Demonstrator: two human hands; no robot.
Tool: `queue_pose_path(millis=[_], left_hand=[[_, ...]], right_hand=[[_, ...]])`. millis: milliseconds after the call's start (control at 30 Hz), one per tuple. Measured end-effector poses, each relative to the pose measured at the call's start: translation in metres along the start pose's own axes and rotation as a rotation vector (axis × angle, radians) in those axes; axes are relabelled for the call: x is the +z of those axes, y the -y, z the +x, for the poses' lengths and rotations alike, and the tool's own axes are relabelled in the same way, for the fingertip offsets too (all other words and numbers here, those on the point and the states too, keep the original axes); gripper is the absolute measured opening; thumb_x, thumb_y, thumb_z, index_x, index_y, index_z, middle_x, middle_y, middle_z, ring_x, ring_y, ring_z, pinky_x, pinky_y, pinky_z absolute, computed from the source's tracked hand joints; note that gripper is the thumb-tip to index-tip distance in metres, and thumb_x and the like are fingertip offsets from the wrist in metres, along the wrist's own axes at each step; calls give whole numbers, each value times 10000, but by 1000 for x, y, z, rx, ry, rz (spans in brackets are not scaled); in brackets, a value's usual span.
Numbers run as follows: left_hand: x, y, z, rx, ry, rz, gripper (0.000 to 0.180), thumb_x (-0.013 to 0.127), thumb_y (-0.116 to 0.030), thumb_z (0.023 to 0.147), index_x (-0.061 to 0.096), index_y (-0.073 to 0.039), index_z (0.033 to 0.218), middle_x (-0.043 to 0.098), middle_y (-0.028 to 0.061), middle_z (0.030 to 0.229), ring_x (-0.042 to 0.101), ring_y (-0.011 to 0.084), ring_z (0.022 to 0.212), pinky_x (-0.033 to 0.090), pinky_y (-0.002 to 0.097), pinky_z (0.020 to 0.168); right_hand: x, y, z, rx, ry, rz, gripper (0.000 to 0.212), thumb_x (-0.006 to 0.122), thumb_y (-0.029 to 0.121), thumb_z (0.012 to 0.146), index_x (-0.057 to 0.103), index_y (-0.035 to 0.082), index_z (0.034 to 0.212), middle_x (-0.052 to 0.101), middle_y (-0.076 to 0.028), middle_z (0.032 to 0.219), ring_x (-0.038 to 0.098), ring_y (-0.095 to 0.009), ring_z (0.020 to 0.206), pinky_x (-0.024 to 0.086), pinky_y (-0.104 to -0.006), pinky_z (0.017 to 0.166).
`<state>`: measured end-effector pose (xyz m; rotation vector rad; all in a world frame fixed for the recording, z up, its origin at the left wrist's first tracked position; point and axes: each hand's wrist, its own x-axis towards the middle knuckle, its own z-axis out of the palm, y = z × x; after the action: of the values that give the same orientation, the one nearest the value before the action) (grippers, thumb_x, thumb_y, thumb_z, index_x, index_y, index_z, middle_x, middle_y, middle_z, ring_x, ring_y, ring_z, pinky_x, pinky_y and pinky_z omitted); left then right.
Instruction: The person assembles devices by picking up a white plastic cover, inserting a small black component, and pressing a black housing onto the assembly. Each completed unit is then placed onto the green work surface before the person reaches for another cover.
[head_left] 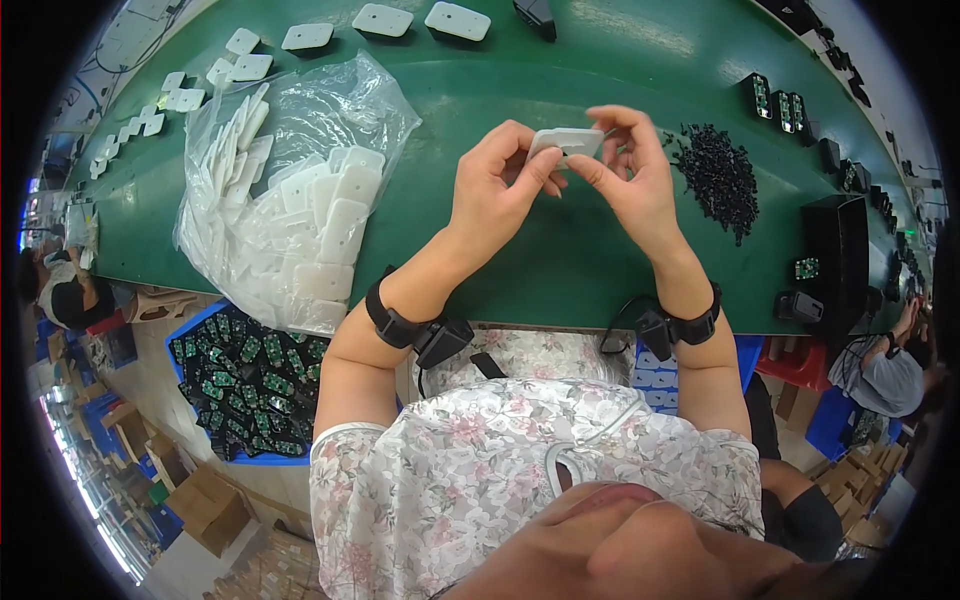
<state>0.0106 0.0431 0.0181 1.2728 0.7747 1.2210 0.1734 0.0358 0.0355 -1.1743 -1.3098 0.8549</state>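
Above the green table, between my two hands, is a white plastic cover (568, 138) with rounded corners. My left hand (492, 180) pinches its left end, thumb on the near side and fingers curled behind. At its right end, the thumb of my right hand (640, 182) presses the near edge while the bent fingers, slightly blurred, curl above and behind. A small dark spot shows between the thumbs, too small to make out. To the right of my right hand lies a pile of small black parts (716, 180). Left of my left hand, a clear plastic bag (385, 95) spills many similar white covers (352, 185).
White-topped black housings (457, 22) line the far edge. Black housings with green circuit boards (757, 97) stand at the right, near a tall black box (835, 255). Below the table's left edge is a blue bin (180, 345) of circuit-board units. Other people sit at both sides.
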Motion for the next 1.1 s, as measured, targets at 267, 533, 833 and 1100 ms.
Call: queue_pose_path(millis=[267, 533, 833, 1100], left_hand=[[-2, 2, -4, -36, 59, 54, 84, 586, -47, 893, 569, 28, 860, 605, 64, 755, 632, 123, 632, 503, 228, 564], [-8, -13, 0, -160, 64, -30, 100, 566, -59, 911, 567, 40, 928, 627, 80, 756, 639, 125, 625, 499, 227, 563], [-12, -12, 3, -202, 94, -36, 136, 556, -84, 922, 566, 45, 962, 643, 85, 760, 647, 138, 636, 508, 230, 589], [-13, -13, 4, -252, 102, -69, 232, 551, -152, 942, 565, 64, 1025, 649, 120, 860, 659, 171, 699, 527, 252, 644]], right_hand=[[-17, -7, 5, 290, 367, 87, 196, 731, 52, 785, 575, 26, 900, 538, 21, 810, 514, -46, 736, 441, -179, 650], [-7, 5, 5, 258, 290, 84, 192, 714, 68, 811, 566, 28, 928, 565, 4, 841, 537, -51, 743, 450, -187, 640], [-5, -2, 5, 151, 316, -29, 184, 700, 97, 831, 542, 39, 905, 554, 6, 837, 513, -38, 705, 415, -180, 554], [-7, -4, 2, 306, 315, 192, 175, 653, 126, 872, 557, 22, 975, 576, -14, 863, 523, -52, 728, 428, -190, 560]])
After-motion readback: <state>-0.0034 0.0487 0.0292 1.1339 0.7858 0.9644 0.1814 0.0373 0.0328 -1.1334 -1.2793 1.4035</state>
